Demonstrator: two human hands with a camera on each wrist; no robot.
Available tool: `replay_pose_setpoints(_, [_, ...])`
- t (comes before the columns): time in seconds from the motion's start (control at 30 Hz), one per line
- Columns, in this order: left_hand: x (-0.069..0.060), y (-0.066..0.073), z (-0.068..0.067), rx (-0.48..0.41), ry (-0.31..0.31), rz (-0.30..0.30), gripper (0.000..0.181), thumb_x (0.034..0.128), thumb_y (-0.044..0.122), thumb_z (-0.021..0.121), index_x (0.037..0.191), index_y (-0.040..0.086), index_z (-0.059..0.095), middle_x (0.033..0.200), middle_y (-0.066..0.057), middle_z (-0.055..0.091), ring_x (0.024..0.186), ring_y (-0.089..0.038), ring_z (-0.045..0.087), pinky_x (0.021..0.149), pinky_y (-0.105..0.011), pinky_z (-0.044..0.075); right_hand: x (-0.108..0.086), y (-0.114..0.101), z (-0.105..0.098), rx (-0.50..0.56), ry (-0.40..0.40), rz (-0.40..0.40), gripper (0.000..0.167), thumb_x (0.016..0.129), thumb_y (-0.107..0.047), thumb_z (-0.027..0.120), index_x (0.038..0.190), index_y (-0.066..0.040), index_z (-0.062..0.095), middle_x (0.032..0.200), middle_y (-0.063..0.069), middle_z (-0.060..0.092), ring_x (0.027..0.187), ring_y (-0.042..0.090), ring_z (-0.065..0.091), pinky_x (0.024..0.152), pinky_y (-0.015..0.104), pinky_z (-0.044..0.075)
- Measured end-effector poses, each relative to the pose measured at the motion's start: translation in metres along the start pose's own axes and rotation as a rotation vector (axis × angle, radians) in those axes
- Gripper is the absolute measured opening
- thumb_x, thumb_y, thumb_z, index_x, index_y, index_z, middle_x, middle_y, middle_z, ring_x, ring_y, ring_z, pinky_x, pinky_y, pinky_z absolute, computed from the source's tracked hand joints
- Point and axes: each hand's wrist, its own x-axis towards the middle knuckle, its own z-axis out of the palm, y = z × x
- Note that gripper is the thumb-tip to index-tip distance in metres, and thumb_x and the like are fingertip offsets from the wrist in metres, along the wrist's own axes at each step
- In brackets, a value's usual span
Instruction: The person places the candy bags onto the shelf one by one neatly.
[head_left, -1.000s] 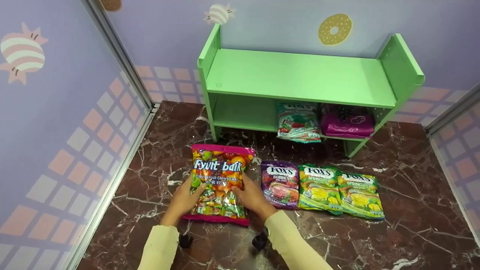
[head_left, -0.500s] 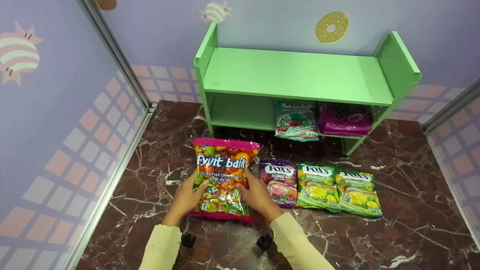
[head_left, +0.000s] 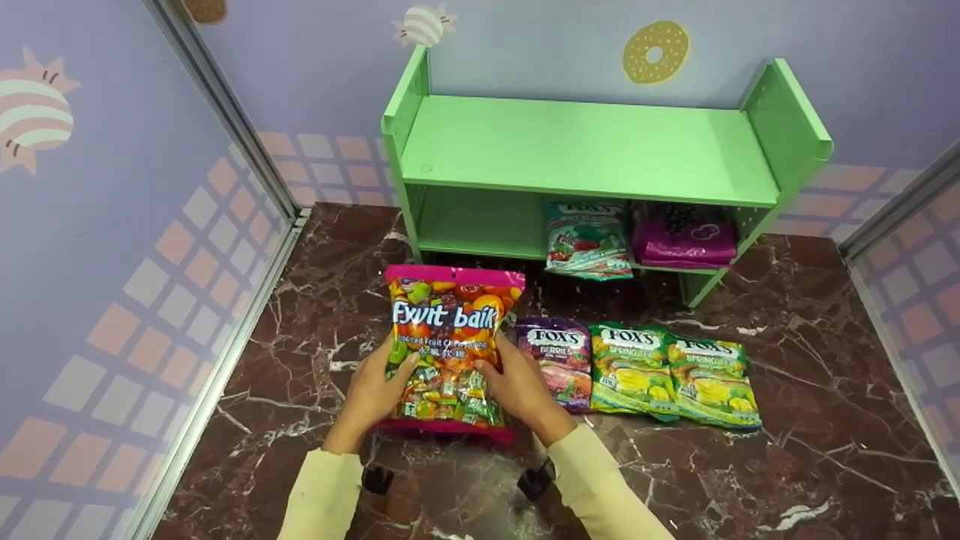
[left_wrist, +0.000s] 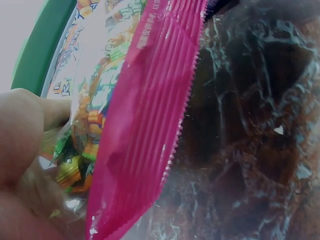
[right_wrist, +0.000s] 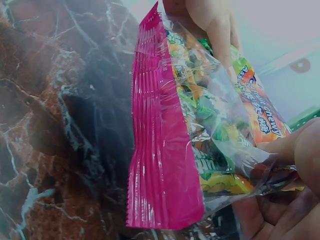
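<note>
In the head view, a Fruit Baik candy bag (head_left: 448, 319) with pink end seals faces up between both hands, its top edge toward the shelf. My left hand (head_left: 371, 386) grips its left side, thumb on the front. The right hand (head_left: 523, 382) grips the opposite side, its thumb also across the front. Each wrist view looks along the pink bottom seal (left_wrist: 142, 115), with wrapped candies visible through the clear film. A purple Fox's Berries bag (head_left: 555, 349) lies just beyond the right hand, partly covered by it.
Two Fox's Spring Tea bags (head_left: 634, 371) lie on the marbled surface (head_left: 817, 360). A green shelf (head_left: 585, 142) stands behind, its lower level holding a Fox's mint bag (head_left: 589, 240) and a magenta packet (head_left: 686, 240). A patterned wall (head_left: 150, 210) rises at the left.
Both hands have moved the Fruit Baik bag slightly up and to the right in the head view, nearer the shelf. The purple bag is now more covered. The head view has shifted a little.
</note>
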Motion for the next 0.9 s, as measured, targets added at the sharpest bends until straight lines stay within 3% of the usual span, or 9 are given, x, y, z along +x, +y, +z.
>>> replay_pose_setpoints(0.17, [0.002, 0.007, -0.002, -0.004, 0.02, 0.025, 0.066, 0.0985, 0.035, 0.055, 0.152, 0.008, 0.027, 0.154, -0.017, 0.035, 0.141, -0.036, 0.035, 0.115, -0.052, 0.029, -0.001, -0.005, -0.007, 0.011, -0.003, 0.021, 0.062, 0.096, -0.026, 0.06, 0.149, -0.005, 0.036, 0.11, 0.011, 0.07, 0.076, 0.015, 0.062, 0.075, 0.036, 0.051])
replay_pose_setpoints(0.53, [0.005, 0.021, -0.006, -0.013, 0.044, 0.103, 0.062, 0.0982, 0.032, 0.056, 0.151, 0.01, 0.032, 0.15, -0.016, 0.042, 0.138, -0.036, 0.041, 0.112, -0.053, 0.034, -0.005, -0.013, -0.018, 0.005, 0.045, -0.001, 0.056, 0.096, -0.025, 0.061, 0.145, -0.004, 0.042, 0.116, 0.014, 0.067, 0.099, 0.024, 0.066, 0.084, 0.042, 0.053])
replay_pose_setpoints(0.9, [0.012, 0.033, -0.007, 0.001, 0.03, 0.115, 0.062, 0.0987, 0.033, 0.054, 0.152, 0.011, 0.03, 0.154, -0.014, 0.037, 0.14, -0.034, 0.038, 0.114, -0.051, 0.031, -0.007, -0.02, -0.032, 0.043, 0.029, 0.046, 0.064, 0.097, -0.027, 0.058, 0.152, -0.009, 0.031, 0.113, 0.011, 0.068, 0.085, 0.016, 0.065, 0.075, 0.036, 0.053])
